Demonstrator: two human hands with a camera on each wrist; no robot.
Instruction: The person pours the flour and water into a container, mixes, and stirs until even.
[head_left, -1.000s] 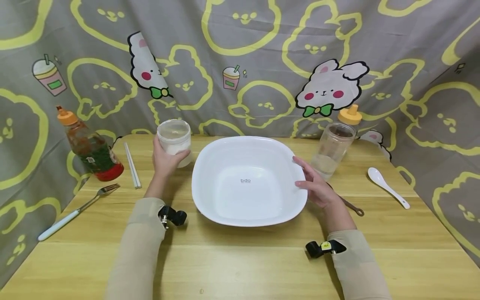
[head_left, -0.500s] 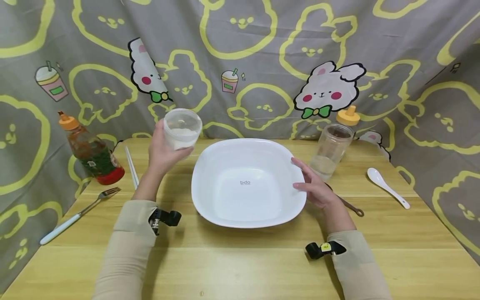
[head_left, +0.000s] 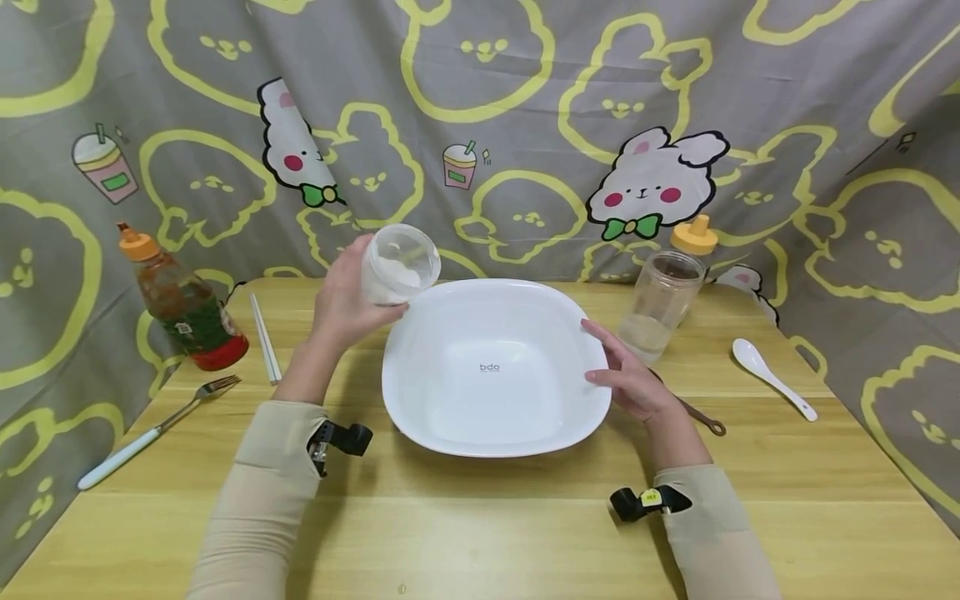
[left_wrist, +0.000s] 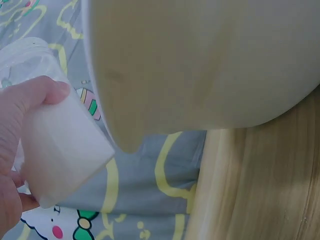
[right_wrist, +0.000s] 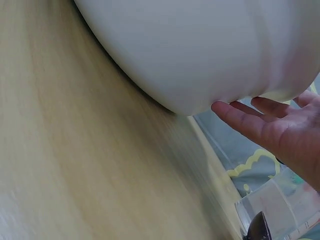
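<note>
My left hand (head_left: 343, 302) grasps the clear plastic jar (head_left: 397, 265) round its wall, tipped over the far-left rim of the white bowl (head_left: 495, 367). With white powder inside, I judge it light, smooth, slightly slippery; mid-wall is the hold. My right hand (head_left: 628, 377) lies released, fingers straight against the bowl's right rim, steadying it on the desk (head_left: 480, 533).
</note>
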